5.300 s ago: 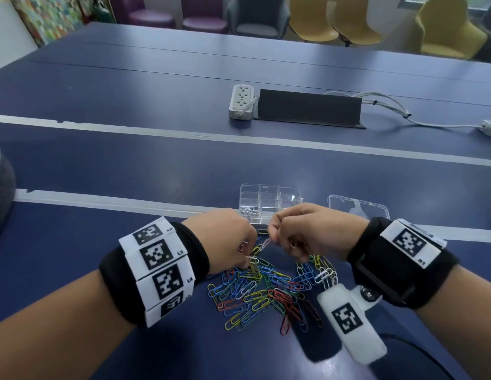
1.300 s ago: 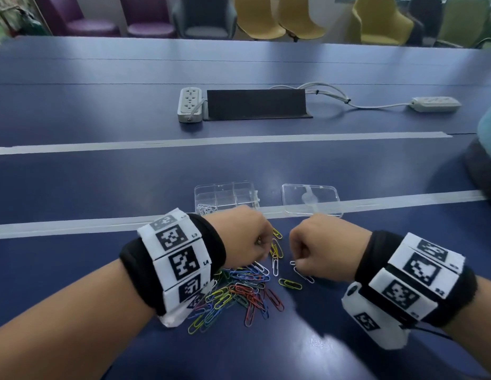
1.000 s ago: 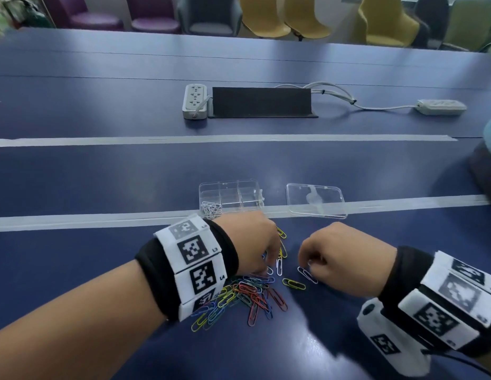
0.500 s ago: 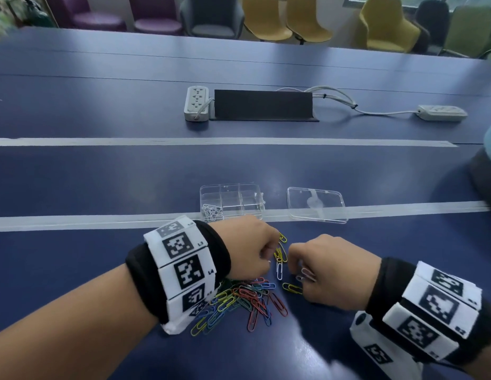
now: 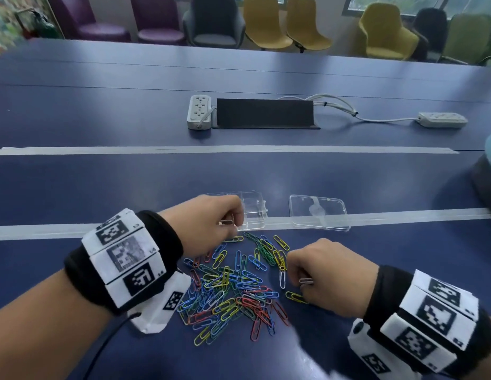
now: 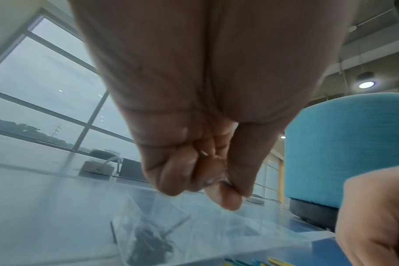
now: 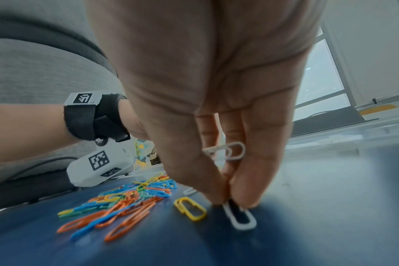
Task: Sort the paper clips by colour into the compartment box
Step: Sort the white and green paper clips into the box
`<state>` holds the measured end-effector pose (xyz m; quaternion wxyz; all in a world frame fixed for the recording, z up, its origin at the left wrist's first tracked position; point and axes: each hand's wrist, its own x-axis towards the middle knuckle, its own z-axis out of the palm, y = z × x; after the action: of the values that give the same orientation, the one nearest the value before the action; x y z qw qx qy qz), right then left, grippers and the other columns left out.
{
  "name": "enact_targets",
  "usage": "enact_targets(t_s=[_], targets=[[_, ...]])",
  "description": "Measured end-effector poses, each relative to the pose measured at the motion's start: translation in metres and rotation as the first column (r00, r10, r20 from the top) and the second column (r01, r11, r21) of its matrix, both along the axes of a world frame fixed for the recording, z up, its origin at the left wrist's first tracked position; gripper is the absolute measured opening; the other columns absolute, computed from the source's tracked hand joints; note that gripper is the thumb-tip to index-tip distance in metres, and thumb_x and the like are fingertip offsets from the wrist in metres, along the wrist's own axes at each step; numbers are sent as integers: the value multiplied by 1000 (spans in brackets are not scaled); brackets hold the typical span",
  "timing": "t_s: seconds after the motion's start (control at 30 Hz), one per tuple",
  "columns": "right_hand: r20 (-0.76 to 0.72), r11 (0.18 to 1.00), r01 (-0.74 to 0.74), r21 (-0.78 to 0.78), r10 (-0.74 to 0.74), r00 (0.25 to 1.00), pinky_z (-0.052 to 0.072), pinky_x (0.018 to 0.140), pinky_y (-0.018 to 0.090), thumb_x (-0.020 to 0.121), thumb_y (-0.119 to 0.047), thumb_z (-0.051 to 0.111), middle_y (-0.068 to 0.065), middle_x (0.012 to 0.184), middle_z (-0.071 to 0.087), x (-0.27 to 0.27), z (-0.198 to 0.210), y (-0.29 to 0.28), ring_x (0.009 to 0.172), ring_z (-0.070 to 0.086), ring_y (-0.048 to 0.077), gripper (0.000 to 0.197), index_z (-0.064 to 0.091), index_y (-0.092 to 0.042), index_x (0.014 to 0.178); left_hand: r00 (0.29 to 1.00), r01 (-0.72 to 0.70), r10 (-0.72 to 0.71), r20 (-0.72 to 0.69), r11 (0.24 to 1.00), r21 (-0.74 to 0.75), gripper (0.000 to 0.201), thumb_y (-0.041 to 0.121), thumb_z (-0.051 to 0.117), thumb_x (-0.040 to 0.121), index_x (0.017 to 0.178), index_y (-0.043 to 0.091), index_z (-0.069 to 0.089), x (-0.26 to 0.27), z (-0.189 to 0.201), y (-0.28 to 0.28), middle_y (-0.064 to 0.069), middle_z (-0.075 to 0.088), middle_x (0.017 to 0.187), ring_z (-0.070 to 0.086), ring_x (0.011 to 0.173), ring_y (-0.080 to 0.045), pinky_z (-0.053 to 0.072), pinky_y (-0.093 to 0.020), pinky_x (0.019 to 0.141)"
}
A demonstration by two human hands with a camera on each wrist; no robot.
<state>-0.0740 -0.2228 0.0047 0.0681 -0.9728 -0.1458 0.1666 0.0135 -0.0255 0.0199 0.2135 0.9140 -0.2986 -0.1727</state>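
Note:
A heap of coloured paper clips [image 5: 233, 286] lies on the blue table. Behind it stands the clear compartment box [image 5: 252, 212], whose near-left cell holds white clips [image 6: 148, 241]. My left hand [image 5: 233, 223] hovers over that cell, its curled fingers [image 6: 171, 171] holding white clips [image 5: 226, 222]. My right hand [image 5: 296, 283] is at the heap's right edge. In the right wrist view its fingertips [image 7: 244, 196] pinch a white clip [image 7: 239, 217] that lies on the table. More white clips [image 7: 228, 153] are tucked in the same hand. A yellow clip [image 7: 190, 208] lies just beside it.
The box's clear lid [image 5: 318, 215] lies to the right of the box on a white tape line. Further back are a power strip [image 5: 199, 111], a black cable hatch [image 5: 263, 113] and a second strip [image 5: 442, 119]. A teal stool [image 6: 346, 149] stands at the right.
My left hand has gone from the heap forward to the box with white clips in it. My right hand stayed at the heap's right edge and pinched another white clip.

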Motion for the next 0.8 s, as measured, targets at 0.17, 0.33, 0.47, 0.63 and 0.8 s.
enact_targets(t_s=[0.17, 0.33, 0.47, 0.63, 0.8], targets=[[-33, 999, 3, -45, -4, 999, 33, 70, 24, 76, -10, 52, -9, 86, 45, 3, 2, 3, 88, 45, 18, 21, 60, -23, 90, 987, -120, 118, 109, 993, 12, 14, 12, 55, 89, 100, 17, 62, 17, 6, 7, 6, 60, 80, 53, 71, -9, 37, -17, 64], [-44, 1000, 16, 1, -16, 999, 38, 71, 23, 73, -9, 53, -14, 69, 41, 8, 3, 1, 81, 42, 11, 20, 60, -26, 80, 976, -131, 107, 192, 985, 115, 24, 9, 52, 87, 99, 20, 70, 21, 1, 6, -2, 70, 102, 63, 99, -20, 48, -28, 90], [-40, 996, 12, 93, -9, 999, 39, 72, 19, 72, -11, 54, -16, 69, 44, 13, 6, 3, 77, 45, 8, 22, 68, -23, 83, 985, -95, 75, 158, 988, 123, 29, 10, 59, 83, 106, 25, 68, 16, 0, 6, 2, 68, 101, 62, 90, -14, 47, -25, 86], [-26, 988, -77, 133, 81, 996, 33, 72, 15, 76, -7, 53, -16, 74, 42, 20, 4, 11, 84, 52, 13, 30, 72, -23, 92, 989, -69, 60, 132, 995, 70, 37, 6, 59, 82, 112, 25, 65, 14, -2, 10, 3, 66, 104, 60, 88, -12, 51, -28, 88], [-36, 975, -195, 108, 200, 979, 45, 87, 29, 81, -9, 49, -2, 112, 58, 17, 3, 11, 100, 57, 20, 35, 70, -23, 105, 983, -62, 65, 173, 998, -21, 28, 11, 61, 84, 109, 24, 66, 11, -2, 16, 10, 58, 88, 59, 81, -10, 45, -18, 78]])
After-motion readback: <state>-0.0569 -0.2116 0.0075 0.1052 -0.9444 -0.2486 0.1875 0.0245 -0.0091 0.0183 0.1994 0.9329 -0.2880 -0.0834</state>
